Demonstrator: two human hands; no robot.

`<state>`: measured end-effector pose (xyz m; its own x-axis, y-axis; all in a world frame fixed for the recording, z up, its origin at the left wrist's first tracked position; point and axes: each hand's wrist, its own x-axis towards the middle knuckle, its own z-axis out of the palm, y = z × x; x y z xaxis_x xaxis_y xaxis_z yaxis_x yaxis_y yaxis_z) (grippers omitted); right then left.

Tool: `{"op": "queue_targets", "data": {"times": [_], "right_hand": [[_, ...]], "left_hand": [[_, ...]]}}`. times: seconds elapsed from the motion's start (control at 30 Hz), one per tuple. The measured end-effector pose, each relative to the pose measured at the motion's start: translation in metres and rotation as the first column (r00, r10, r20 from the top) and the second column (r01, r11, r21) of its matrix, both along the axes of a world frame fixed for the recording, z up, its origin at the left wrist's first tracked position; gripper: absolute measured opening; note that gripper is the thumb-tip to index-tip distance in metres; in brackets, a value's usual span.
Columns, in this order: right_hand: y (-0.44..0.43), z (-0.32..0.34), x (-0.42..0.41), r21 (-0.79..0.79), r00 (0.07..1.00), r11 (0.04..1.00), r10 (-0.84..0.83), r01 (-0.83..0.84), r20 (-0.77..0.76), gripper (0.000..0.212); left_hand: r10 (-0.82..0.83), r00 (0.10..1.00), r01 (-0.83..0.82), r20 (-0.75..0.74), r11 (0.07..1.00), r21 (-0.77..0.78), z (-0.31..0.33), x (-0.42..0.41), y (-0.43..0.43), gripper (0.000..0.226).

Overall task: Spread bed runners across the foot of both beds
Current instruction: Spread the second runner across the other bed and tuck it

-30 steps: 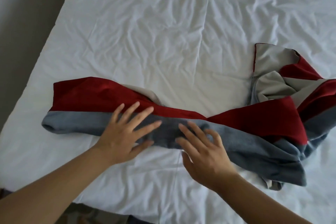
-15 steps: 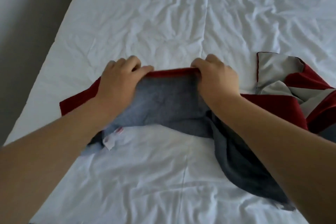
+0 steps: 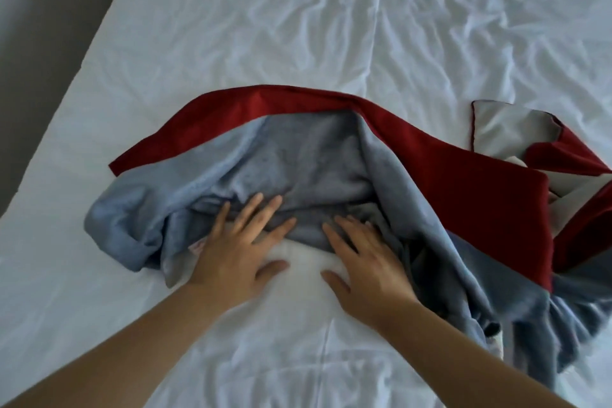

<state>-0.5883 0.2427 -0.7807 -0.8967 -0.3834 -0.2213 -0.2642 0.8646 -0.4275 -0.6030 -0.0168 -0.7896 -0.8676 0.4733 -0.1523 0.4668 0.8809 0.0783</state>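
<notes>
Bare left hand (image 3: 236,258) and right hand (image 3: 369,263) — forearms (image 3: 132,334) bare too.

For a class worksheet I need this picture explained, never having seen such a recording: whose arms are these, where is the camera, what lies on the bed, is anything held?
No machine here: a person wears a camera on the head, so you look down along their bare arms. The left hand and right hand lie flat, fingers straight and spread, pressing on the near edge of a bed runner, a long red and grey-blue cloth. Neither hand grips anything. The runner lies crumpled, not yet spread, on a wrinkled white sheet, bunched at its right end.
</notes>
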Motion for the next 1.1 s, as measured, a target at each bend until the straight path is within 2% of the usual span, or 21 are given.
{"op": "queue_targets", "data": {"times": [0.07,0.1,0.2,0.3,0.37,0.43,0.5,0.6,0.67,0.8,0.9,1.0,1.1], "right_hand": [[0.001,-0.005,-0.001,-0.068,0.990,0.988,-0.138,0.139,0.010,0.049],[-0.002,-0.003,-0.006,-0.054,0.983,0.981,-0.185,0.185,0.008,0.040],[-0.022,0.023,-0.013,-0.043,0.973,0.980,-0.187,0.195,0.139,0.036],[-0.039,0.052,0.024,-0.144,0.924,0.988,0.006,0.053,0.382,0.034],[-0.044,0.064,0.058,-0.157,0.819,0.986,0.134,-0.055,0.558,0.031],[-0.044,0.069,0.078,-0.068,0.723,0.981,0.180,-0.182,0.667,0.037],[-0.039,0.066,0.085,0.060,0.694,0.956,0.164,-0.287,0.701,0.057],[-0.040,0.061,0.076,0.219,0.798,0.906,0.179,-0.361,0.576,0.072],[-0.054,0.059,0.071,0.245,0.849,0.882,0.261,-0.404,0.460,0.068],[-0.097,0.056,0.059,0.068,0.924,0.940,0.314,-0.336,0.216,0.052],[-0.140,0.054,0.043,-0.017,0.932,0.936,0.351,-0.350,0.087,0.047],[-0.186,0.054,0.031,-0.059,0.925,0.925,0.379,-0.376,0.038,0.042],[-0.228,0.052,0.018,-0.045,0.934,0.936,0.351,-0.349,0.065,0.055]], "left_hand": [[0.053,0.998,-0.054,0.020,0.998,0.017,-0.001,-0.003,0.001,0.068],[0.076,0.996,-0.077,0.035,0.997,0.024,0.001,-0.007,0.005,0.067],[0.166,0.985,-0.168,0.051,0.985,0.035,0.015,-0.017,0.012,0.050],[0.204,0.976,-0.204,0.081,0.979,-0.008,0.034,-0.009,0.004,0.039],[0.184,0.979,-0.182,0.081,0.983,-0.038,0.044,0.008,-0.012,0.041],[0.137,0.988,-0.132,0.077,0.989,-0.069,0.054,0.030,-0.031,0.050],[0.106,0.990,-0.098,0.098,0.992,-0.080,0.060,0.050,-0.047,0.055],[0.129,0.991,-0.125,0.045,0.989,-0.079,0.064,0.071,-0.063,0.047],[0.201,0.980,-0.201,-0.007,0.979,-0.045,0.057,0.083,-0.073,0.043],[0.383,0.917,-0.377,-0.112,0.923,0.071,0.027,0.109,-0.087,0.037],[0.432,0.900,-0.426,-0.051,0.899,0.105,0.013,0.114,-0.095,0.049],[0.402,0.916,-0.400,0.016,0.908,0.127,0.010,0.111,-0.105,0.065],[0.286,0.955,-0.264,-0.081,0.942,0.209,0.004,0.107,-0.124,0.044]]}}
